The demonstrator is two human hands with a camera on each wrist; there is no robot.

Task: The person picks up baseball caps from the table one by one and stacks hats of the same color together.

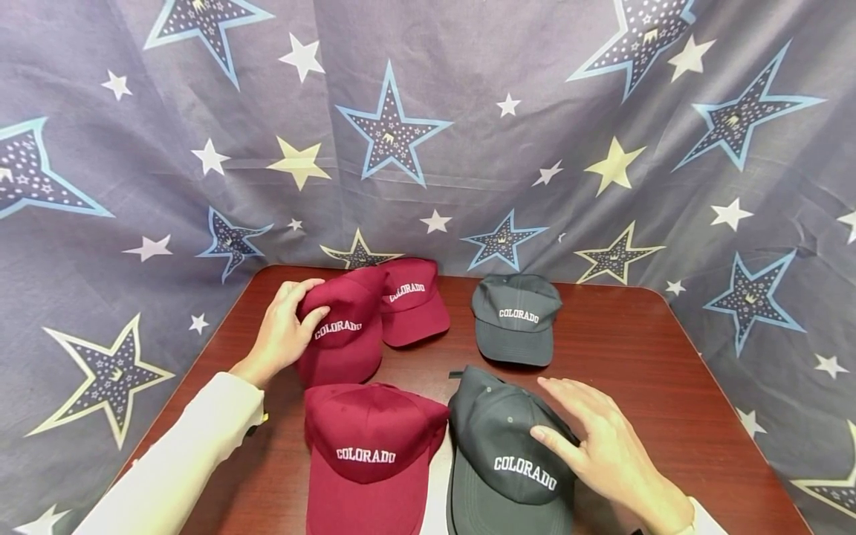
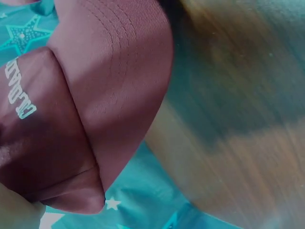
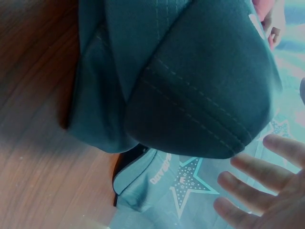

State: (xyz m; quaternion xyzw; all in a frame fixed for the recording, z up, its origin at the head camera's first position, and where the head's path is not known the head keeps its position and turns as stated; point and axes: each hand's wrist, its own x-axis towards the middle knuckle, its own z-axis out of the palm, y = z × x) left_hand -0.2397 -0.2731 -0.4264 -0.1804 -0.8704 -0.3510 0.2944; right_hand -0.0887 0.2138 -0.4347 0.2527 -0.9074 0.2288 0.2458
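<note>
My left hand (image 1: 287, 325) grips the crown of a maroon baseball cap (image 1: 344, 349) lettered COLORADO, thumb on its front. In the left wrist view the brim of this held cap (image 2: 119, 81) reaches across the upper middle. Behind it, a second maroon cap (image 1: 414, 305) sits near the table's back edge. My right hand (image 1: 602, 438) is at the right side of a dark grey cap (image 1: 508, 446) at the front, fingers extended and spread. Another maroon cap (image 1: 368, 453) lies just left of that grey one. The right wrist view shows the right fingers (image 3: 252, 191) straight beside grey fabric.
A further dark grey cap (image 1: 516, 319) sits at the back, right of centre. Everything stands on a reddish-brown wooden table (image 1: 622, 349). A grey curtain (image 1: 455, 89) printed with stars hangs behind and along both sides. Something white (image 1: 438, 483) shows between the two front caps.
</note>
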